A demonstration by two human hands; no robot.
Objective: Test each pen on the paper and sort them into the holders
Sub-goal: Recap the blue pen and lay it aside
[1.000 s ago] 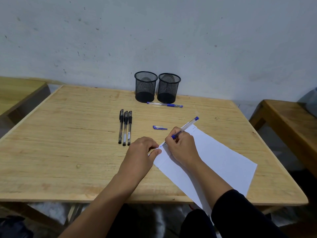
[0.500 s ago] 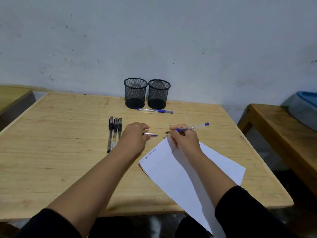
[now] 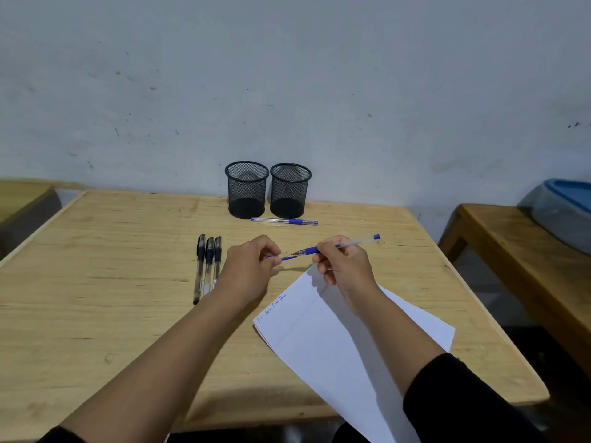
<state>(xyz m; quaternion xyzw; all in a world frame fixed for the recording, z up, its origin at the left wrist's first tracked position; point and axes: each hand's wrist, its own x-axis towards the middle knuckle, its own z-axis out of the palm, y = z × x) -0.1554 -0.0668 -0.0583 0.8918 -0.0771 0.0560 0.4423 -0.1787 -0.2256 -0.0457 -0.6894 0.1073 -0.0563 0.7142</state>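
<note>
My right hand [image 3: 343,266] grips an uncapped blue pen [image 3: 353,243], its tip pointing left toward my left hand [image 3: 251,266]. That hand pinches the pen's blue cap [image 3: 287,258], just short of the tip. The white paper [image 3: 345,343] lies below my right hand, with blue scribbles along its left edge. Three black pens [image 3: 208,266] lie side by side left of my left hand. Another blue pen [image 3: 284,221] rests in front of two black mesh holders [image 3: 247,190] [image 3: 290,190] at the table's back.
The wooden table [image 3: 112,298] ends near my body. A wooden bench [image 3: 518,260] stands to the right with a grey and blue container [image 3: 566,209] on it. Another wooden surface [image 3: 22,196] sits at the far left. A white wall is behind.
My right hand lifted the blue pen off the paper and turned it level. My left hand left the paper, picked the cap up off the table and brought it to the pen's tip.
</note>
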